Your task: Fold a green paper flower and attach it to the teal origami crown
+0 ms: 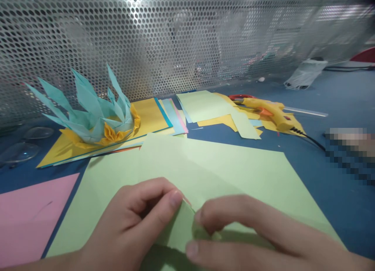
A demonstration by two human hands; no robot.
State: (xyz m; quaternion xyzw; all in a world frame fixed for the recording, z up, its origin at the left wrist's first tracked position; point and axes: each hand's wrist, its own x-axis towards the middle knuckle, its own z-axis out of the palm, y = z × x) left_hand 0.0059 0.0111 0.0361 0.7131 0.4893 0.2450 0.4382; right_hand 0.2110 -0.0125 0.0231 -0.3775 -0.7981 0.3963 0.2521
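A small piece of light green paper (178,224) is held up between my two hands. My left hand (137,220) pinches its upper edge between thumb and forefinger. At its right side, my right hand (249,232) has the forefinger bent against the paper, with the thumb lower down near its bottom edge; the rest of that hand's grip is partly blurred. Beneath both hands lies a large sheet of light green paper (211,161), flat on the blue table (316,173).
Behind on the left, a teal and orange folded paper flower (99,114) stands on stacked coloured sheets (149,110). A yellow glue gun (266,110) rests on paper scraps at the back right. Pink paper (26,216) lies left. A perforated metal screen (175,40) closes the back.
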